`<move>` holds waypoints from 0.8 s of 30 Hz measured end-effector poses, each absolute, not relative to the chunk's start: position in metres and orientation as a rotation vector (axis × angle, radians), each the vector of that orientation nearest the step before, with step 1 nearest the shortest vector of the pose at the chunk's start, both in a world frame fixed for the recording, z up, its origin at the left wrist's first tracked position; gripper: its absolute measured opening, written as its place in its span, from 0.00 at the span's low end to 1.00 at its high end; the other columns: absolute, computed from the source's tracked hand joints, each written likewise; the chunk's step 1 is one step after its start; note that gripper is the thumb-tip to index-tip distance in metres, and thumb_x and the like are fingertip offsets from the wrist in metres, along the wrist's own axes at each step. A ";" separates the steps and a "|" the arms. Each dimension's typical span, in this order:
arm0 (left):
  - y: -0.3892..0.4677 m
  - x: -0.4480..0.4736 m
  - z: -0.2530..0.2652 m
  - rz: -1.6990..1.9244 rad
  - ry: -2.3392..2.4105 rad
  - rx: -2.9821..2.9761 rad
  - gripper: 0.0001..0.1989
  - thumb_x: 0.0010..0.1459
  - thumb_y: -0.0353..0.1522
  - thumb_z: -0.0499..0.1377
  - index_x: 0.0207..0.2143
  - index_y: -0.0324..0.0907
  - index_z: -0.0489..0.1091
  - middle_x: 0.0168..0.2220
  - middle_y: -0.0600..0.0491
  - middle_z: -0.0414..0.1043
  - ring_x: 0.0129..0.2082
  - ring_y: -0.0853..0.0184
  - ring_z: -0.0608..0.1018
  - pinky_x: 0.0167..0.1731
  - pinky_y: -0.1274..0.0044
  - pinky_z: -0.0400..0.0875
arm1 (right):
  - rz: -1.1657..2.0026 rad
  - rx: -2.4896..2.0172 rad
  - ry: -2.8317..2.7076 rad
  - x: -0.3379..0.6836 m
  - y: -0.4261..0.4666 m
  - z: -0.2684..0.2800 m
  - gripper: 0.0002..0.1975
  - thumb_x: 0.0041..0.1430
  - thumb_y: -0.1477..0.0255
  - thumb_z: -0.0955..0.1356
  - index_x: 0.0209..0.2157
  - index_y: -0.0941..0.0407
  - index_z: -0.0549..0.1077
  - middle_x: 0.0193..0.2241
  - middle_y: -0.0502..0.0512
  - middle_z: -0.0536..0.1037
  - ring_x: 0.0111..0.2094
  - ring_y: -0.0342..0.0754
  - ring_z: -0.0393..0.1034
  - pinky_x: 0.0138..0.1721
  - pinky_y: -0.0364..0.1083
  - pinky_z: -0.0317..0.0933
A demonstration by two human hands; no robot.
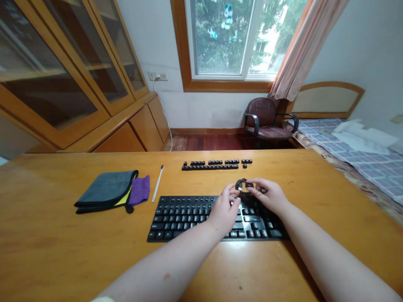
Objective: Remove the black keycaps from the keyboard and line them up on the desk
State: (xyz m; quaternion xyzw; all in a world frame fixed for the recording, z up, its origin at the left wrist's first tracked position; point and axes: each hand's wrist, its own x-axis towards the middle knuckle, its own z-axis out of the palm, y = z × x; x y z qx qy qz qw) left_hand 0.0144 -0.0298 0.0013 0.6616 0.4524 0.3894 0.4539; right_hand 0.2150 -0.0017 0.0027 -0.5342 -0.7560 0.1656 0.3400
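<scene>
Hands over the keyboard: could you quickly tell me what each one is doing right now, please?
Left hand: fingers curled, touching the coiled black cable above the keyboard.
Right hand: closed on the same cable.

A small black ring-shaped keycap puller (243,186) sits pinched between both hands just above the far edge of the black keyboard (217,218). The keyboard lies flat on the table, several keycaps missing from its right half.
</scene>
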 end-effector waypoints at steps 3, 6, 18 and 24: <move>-0.030 0.016 0.001 0.956 1.103 1.625 0.19 0.58 0.29 0.51 0.52 0.41 0.57 0.45 0.48 0.70 0.36 0.69 0.74 0.44 0.72 0.68 | 0.266 -1.637 -1.800 0.240 0.025 0.014 0.17 0.55 0.59 0.65 0.40 0.56 0.74 0.20 0.50 0.70 0.21 0.44 0.63 0.24 0.43 0.57; -0.030 0.016 -0.001 0.966 1.098 1.631 0.18 0.58 0.29 0.51 0.51 0.41 0.59 0.45 0.49 0.70 0.36 0.69 0.74 0.44 0.72 0.68 | 0.227 -1.764 -1.894 0.259 0.059 0.020 0.15 0.53 0.61 0.67 0.38 0.56 0.75 0.30 0.55 0.77 0.30 0.48 0.69 0.31 0.43 0.60; -0.032 0.016 0.001 0.944 1.104 1.677 0.16 0.58 0.30 0.52 0.50 0.42 0.62 0.44 0.50 0.71 0.37 0.69 0.74 0.44 0.71 0.68 | 0.249 -1.965 -2.065 0.264 0.094 -0.023 0.19 0.55 0.59 0.63 0.44 0.54 0.74 0.36 0.59 0.79 0.36 0.53 0.72 0.33 0.44 0.60; -0.033 0.016 0.001 0.942 1.098 1.685 0.16 0.58 0.31 0.52 0.49 0.42 0.62 0.44 0.50 0.71 0.37 0.68 0.74 0.44 0.72 0.68 | 0.229 -1.958 -2.045 0.260 0.096 -0.024 0.20 0.55 0.60 0.64 0.46 0.54 0.74 0.35 0.58 0.79 0.36 0.52 0.72 0.33 0.43 0.61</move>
